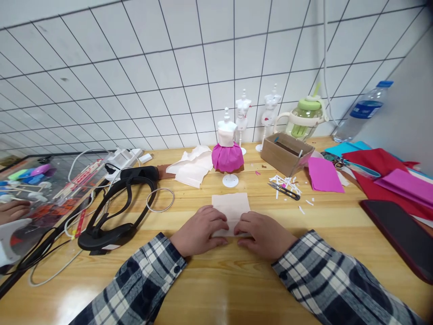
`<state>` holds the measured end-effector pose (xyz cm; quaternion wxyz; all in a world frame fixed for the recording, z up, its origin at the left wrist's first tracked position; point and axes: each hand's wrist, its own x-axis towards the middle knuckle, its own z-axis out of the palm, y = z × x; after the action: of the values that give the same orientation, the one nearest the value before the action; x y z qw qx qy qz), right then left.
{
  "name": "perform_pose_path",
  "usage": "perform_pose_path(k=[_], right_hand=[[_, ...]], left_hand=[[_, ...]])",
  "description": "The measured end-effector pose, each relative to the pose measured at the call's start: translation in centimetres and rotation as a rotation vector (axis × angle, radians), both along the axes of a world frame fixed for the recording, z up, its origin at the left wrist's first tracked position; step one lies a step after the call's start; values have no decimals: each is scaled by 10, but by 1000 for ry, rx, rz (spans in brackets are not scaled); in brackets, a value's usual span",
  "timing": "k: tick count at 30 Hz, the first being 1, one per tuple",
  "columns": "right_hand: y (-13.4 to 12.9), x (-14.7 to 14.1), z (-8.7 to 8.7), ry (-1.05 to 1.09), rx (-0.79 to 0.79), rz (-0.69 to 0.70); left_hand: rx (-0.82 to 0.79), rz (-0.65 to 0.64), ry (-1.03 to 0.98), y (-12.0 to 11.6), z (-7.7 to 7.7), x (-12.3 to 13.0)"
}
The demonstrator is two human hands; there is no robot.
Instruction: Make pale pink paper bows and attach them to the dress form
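A small square sheet of pale pink paper or cloth (231, 204) lies flat on the wooden table in front of me. My left hand (204, 230) rests on its left side, fingers bent over the sheet and thumb apart from them at the near edge. Opposite it, my right hand (264, 232) touches the right side in much the same way. Both fingertip groups press lightly on the sheet. Just beyond stands a white mini dress form (226, 128) with a pale top and a gathered magenta skirt (228, 157).
Behind are two bare dress forms (242, 113), a crumpled pale sheet (194, 167) and a cardboard box (287, 153). Thread snips (286, 191) lie by white scraps. A phone (399, 237) and coloured sheets (382, 178) are right; a black headset (118, 207) and another person's hand (13, 211) are left.
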<state>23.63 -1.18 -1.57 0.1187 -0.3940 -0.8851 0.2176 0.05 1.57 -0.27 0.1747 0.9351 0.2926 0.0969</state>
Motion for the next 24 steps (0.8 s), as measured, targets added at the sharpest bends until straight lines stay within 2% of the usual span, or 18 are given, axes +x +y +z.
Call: perform_pose_path(k=[6,10,17,24], right_hand=[[1,1,2,58,2,-5],[-1,-1,7,93,29,-65],[-6,-13,2,-37,67,-47],[0,-6,2,-60,66,-59]], left_hand=[[2,17,20,-2,-1,-1],[33,35,30,-3,1,0],[38,54,45,-4,4,3],[104,77,86,-2,3,4]])
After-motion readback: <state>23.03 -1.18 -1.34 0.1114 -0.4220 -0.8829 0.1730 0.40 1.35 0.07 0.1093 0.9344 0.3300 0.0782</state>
